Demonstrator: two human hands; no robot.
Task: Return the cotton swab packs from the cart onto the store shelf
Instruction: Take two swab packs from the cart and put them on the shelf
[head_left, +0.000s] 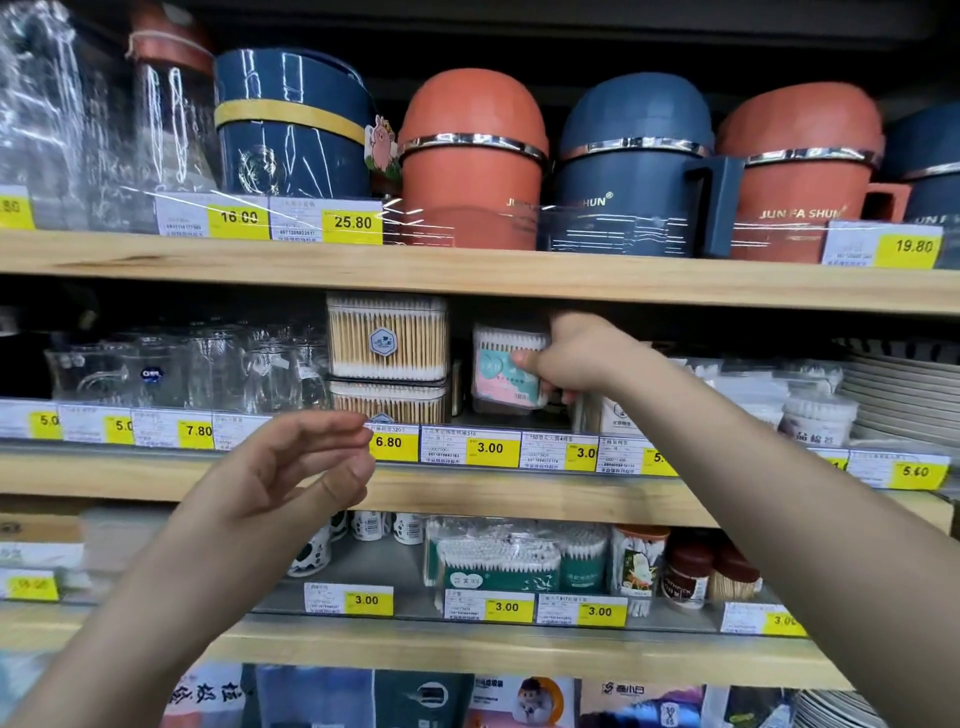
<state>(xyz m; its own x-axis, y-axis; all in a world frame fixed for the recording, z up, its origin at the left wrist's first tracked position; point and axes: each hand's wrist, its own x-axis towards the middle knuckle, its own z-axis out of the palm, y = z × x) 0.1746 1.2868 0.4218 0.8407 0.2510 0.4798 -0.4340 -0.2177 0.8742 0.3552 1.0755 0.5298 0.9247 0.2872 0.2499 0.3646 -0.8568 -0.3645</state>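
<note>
Cotton swab pack (493, 374), clear-wrapped with a pink and teal label, is seen upright on the middle shelf (519, 499), above the 3.00 price tag (491, 448). Whether its base is set down on the board cannot be told, since the price rail hides the lower edge. The pack is held by the right grip (571, 358): the thumb is pressed on the front label and the fingers are curled round the right side. The arm is extended from the near right up to the shelf.

Just left of the pack, two clear boxes of wooden-stemmed swabs (387, 338) are stacked one on the other, with a narrow gap between them and the pack. To the right of the hand, more white swab packets and a round swab tub (818, 415) are noted, with stacked plates (904, 384) at the far right.

The left grip (291, 467) is raised near the price rail, below and left of the stacked boxes. Its fingers are loosely curved, thumb apart from them, and nothing is held.

Glass cups (208, 369) are recorded at the left of the same shelf. On the upper shelf (467, 275), orange and navy lidded mugs (470, 156) are ranged. On the shelf below, green-labelled swab packs (498, 566) and brown-capped jars (685, 577) are observed.
</note>
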